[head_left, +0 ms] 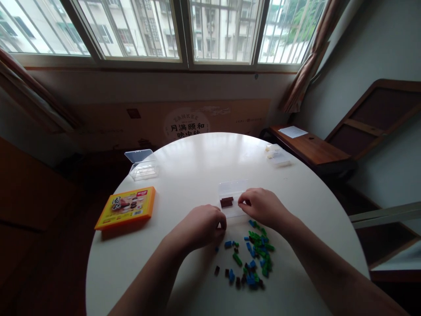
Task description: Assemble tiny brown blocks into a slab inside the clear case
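Over the near half of a round white table (187, 177), two bare forearms slant inward from the near left and near right. The left hand (205, 224) is bent at the wrist with its back up, fingers curled down and the thumb drawn close to them. The right hand (261, 204) points left, its fingers folded and the thumb and forefinger brought together at the tips. Whether either hand pinches a piece cannot be told; the fingertips are too small and partly hidden.

The tabletop is smooth and slightly glossy, with soft window light on its far part. Between the hands lies a thin, clear plastic case (237, 212), its lid (233, 187) laid back on the far side. Small, dark brown bars (226, 202) sit side by side in the case, toward its left. Loose blocks (259, 250), small, angular and coloured green, blue and brown, are scattered on the near side.

The brown bars lie just left of the right fingertips and a little beyond the left ones. The right fingertips are over the case's right part; the left ones are beside its near left corner. The loose blocks lie nearer than both hands, apart from the fingers.
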Action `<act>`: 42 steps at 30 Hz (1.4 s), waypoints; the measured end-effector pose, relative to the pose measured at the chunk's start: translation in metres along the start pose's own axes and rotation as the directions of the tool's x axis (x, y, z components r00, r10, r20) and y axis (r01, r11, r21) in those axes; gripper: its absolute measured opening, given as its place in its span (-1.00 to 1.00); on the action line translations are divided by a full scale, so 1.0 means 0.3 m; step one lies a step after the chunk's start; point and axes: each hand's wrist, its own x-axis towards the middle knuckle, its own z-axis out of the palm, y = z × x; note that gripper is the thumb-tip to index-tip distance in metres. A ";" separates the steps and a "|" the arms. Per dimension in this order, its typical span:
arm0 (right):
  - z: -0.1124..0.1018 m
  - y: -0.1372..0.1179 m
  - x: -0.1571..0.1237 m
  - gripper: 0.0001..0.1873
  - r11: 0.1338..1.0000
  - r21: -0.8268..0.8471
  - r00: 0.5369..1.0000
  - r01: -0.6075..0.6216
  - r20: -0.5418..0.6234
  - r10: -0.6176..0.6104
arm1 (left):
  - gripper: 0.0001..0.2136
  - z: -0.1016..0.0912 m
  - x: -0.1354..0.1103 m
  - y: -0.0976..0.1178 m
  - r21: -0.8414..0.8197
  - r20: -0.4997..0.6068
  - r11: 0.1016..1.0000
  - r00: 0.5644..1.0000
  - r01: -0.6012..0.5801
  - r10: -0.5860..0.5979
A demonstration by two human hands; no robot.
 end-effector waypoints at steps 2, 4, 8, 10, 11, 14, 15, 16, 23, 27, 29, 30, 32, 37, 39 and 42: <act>0.012 -0.002 0.015 -0.75 0.999 -0.029 0.999 -0.031 0.034 0.032 | -0.82 -0.004 -0.002 0.002 -0.010 0.000 1.000 1.000 0.000 0.000; 0.020 -0.003 0.023 -0.75 0.998 -0.038 0.998 -0.044 0.048 0.046 | -0.79 -0.008 -0.004 0.004 -0.025 0.003 1.000 1.000 -0.004 0.004; 0.033 0.005 0.023 -0.72 0.999 -0.005 0.999 -0.032 0.018 0.032 | -0.79 -0.010 -0.005 0.006 -0.057 0.012 0.998 1.000 -0.017 0.018; 0.033 0.010 0.018 -0.71 0.999 0.008 0.999 -0.034 -0.017 0.034 | -0.79 -0.007 -0.005 0.004 -0.067 0.013 0.997 0.999 -0.031 0.032; 0.030 0.013 0.014 -0.71 0.999 0.011 0.999 -0.038 -0.038 0.038 | -0.79 -0.006 -0.005 0.004 -0.070 0.012 0.997 0.999 -0.038 0.039; 0.015 0.017 0.001 -0.72 0.998 0.016 0.995 -0.064 -0.072 0.065 | -0.77 -0.010 -0.007 0.004 -0.071 0.007 0.997 0.999 -0.032 0.032; 0.008 0.018 -0.003 -0.73 0.997 0.016 0.995 -0.073 -0.064 0.074 | -0.76 -0.013 -0.009 0.005 -0.070 0.001 0.997 1.000 -0.026 0.026; 0.003 0.019 -0.006 -0.73 0.996 0.015 0.995 -0.083 -0.047 0.083 | -0.75 -0.018 -0.011 0.006 -0.070 -0.007 0.997 1.000 -0.021 0.021; 0.006 0.025 0.005 -0.72 0.990 -0.025 0.989 -0.137 0.044 0.138 | -0.85 -0.041 -0.015 -0.014 -0.050 -0.212 0.989 0.966 0.139 -0.146; 0.018 0.024 0.022 -0.73 0.988 -0.046 0.987 -0.148 0.048 0.150 | -0.71 -0.014 0.010 -0.037 -0.083 -0.263 0.945 0.908 0.316 -0.326; 0.020 0.019 0.026 -0.73 0.989 -0.043 0.988 -0.143 0.043 0.145 | -0.66 0.009 0.026 -0.045 -0.110 -0.269 0.928 0.889 0.355 -0.372; 0.020 0.016 0.028 -0.73 0.989 -0.042 0.989 -0.141 0.041 0.143 | -0.64 0.020 0.034 -0.049 -0.122 -0.276 0.926 0.884 0.356 -0.376; 0.022 0.009 0.029 -0.74 0.990 -0.040 0.990 -0.134 0.035 0.135 | -0.65 0.039 0.046 -0.053 -0.129 -0.278 0.930 0.888 0.343 -0.366; 0.035 -0.003 0.032 -0.74 0.991 -0.040 0.992 -0.125 0.018 0.126 | -0.74 0.058 0.062 -0.050 -0.120 -0.267 0.937 0.899 0.327 -0.348; 0.038 -0.004 0.031 -0.74 0.990 -0.044 0.991 -0.131 0.001 0.131 | -0.76 0.058 0.064 -0.046 -0.116 -0.271 0.934 0.894 0.337 -0.356; 0.037 -0.001 0.025 -0.76 0.991 -0.043 0.992 -0.127 -0.029 0.126 | -0.76 0.056 0.063 -0.041 -0.118 -0.270 0.932 0.892 0.342 -0.361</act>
